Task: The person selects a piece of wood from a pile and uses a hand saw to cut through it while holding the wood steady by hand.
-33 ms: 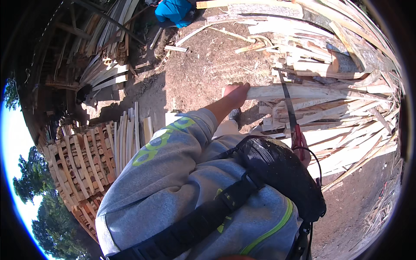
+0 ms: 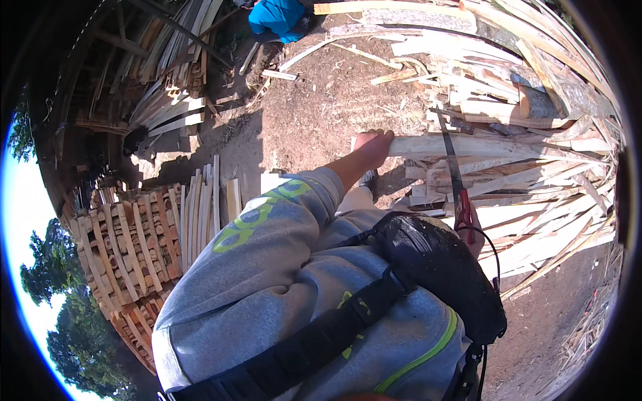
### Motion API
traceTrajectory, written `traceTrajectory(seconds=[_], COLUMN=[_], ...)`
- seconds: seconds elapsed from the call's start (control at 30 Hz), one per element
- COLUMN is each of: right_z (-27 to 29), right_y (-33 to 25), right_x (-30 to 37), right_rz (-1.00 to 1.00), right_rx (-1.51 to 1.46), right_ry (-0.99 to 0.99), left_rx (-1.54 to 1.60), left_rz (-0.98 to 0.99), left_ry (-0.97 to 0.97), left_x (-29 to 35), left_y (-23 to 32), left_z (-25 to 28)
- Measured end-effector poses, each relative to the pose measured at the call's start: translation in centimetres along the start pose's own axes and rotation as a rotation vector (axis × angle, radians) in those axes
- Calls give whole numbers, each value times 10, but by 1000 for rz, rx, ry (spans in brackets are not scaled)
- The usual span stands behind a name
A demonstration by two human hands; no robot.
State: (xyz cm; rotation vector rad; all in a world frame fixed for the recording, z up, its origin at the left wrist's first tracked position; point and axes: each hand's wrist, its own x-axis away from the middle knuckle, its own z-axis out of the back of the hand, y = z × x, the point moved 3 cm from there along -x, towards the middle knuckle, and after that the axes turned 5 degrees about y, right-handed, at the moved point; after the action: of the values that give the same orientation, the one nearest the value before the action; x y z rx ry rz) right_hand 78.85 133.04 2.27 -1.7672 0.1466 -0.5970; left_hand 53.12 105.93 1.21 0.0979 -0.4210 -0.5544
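My left hand [image 2: 371, 148] reaches forward out of a grey sleeve and grips the near end of a long pale peeled pole [image 2: 481, 146], which lies across a pile of split wood. My right hand [image 2: 473, 234], partly hidden behind a black bag [image 2: 435, 267] strapped across my chest, holds the red handle of a machete [image 2: 451, 160]. Its dark blade points up and away, crossing over the pole just right of my left hand.
Pale split wood and offcuts [image 2: 535, 100] are heaped at the right. A neat stack of short slats [image 2: 134, 247] stands at the left, with planks leaning behind. Bare dirt ground [image 2: 314, 113] lies ahead. A person in blue [image 2: 277, 17] crouches at the top.
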Motion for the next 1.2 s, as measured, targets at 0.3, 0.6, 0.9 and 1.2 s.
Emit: traceTrajectory(seconds=[0.3,0.6,0.9,1.2], right_z=[-32,-59,-43,-15], right_y=[-90,-67,-61,-56], right_x=[28,-20,2,34], right_rz=[-172,89,72,200], right_rx=[635,321,339,340], right_ry=[139,202,168,126], left_rx=[27,-131,-140,-276], left_rz=[8,41,-8,20], left_ry=[-55,-119,-88,-44], left_x=[-8,-15,-15,-17], left_y=[10,18,27,15], left_z=[1,-3,7,-11])
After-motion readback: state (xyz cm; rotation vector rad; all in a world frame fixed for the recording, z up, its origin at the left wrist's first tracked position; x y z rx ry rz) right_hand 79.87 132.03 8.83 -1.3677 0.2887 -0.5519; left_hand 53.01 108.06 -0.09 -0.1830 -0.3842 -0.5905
